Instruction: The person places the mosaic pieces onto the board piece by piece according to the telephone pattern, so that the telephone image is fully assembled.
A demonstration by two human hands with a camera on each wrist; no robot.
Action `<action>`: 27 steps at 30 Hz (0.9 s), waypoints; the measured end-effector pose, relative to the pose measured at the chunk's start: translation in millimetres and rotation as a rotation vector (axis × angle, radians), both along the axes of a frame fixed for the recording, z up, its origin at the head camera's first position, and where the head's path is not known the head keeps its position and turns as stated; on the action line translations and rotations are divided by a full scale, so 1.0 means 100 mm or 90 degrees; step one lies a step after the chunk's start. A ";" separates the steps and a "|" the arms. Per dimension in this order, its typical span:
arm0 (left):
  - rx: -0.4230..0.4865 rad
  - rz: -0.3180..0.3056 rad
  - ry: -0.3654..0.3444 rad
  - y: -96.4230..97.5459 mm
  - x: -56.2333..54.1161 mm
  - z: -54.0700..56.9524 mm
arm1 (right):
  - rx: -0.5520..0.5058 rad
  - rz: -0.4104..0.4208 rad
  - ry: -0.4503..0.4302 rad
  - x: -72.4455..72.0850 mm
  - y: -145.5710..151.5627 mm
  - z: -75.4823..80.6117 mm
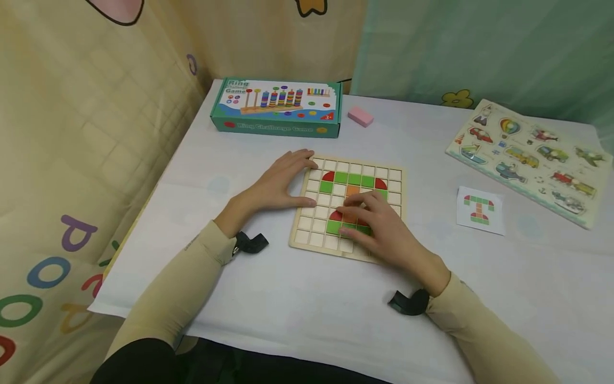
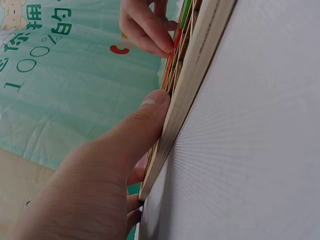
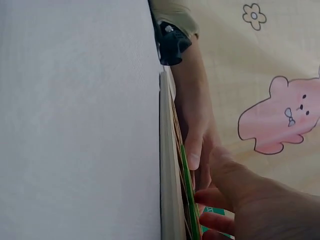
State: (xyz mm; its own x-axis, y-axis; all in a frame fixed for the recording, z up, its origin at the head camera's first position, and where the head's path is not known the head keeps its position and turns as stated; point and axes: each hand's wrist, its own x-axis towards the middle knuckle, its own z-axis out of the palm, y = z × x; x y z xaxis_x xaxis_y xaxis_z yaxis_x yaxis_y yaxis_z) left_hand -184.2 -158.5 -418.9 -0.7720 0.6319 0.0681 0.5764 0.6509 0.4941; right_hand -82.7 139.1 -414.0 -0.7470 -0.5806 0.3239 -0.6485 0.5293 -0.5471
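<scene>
A square wooden grid board (image 1: 307,238) lies on the table with coloured tiles in some of its cells. Along its upper part runs a row of green tiles (image 1: 355,178) with a red quarter-round tile (image 1: 328,176) at each end. Orange tiles come down the middle to more red and green ones, partly hidden under my right hand (image 1: 379,229). That hand's bent fingers touch the lower tiles, thumb and fingertips apart. My left hand (image 1: 273,186) rests at the board's left side, thumb against the edge (image 2: 187,75) and fingers stretched to the upper left corner.
To the right lies a small pattern card (image 1: 479,210) showing green, red and orange shapes. A picture puzzle board (image 1: 532,160) lies beyond it. At the back stand a Ring Challenge Game box (image 1: 275,109) and a pink block (image 1: 361,116). Printed curtains surround the table.
</scene>
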 end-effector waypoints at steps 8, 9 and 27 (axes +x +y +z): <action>0.006 -0.001 -0.003 0.00 0.01 -0.01 | -0.044 -0.083 0.037 -0.05 0.05 -0.02; 0.005 0.001 -0.002 0.00 0.01 0.00 | -0.044 -0.115 0.035 -0.08 0.07 -0.02; 0.013 0.000 -0.005 -0.02 0.02 0.01 | 0.072 -0.084 0.004 -0.30 0.20 -0.12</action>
State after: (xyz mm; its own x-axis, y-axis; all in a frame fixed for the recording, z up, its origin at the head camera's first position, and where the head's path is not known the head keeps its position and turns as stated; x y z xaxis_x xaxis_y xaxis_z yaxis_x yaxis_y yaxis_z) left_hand -182.6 -160.4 -417.5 -0.7731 0.6299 0.0744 0.5717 0.6410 0.5121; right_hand -112.5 158.9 -426.4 -0.8173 -0.5102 0.2679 -0.5727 0.6678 -0.4754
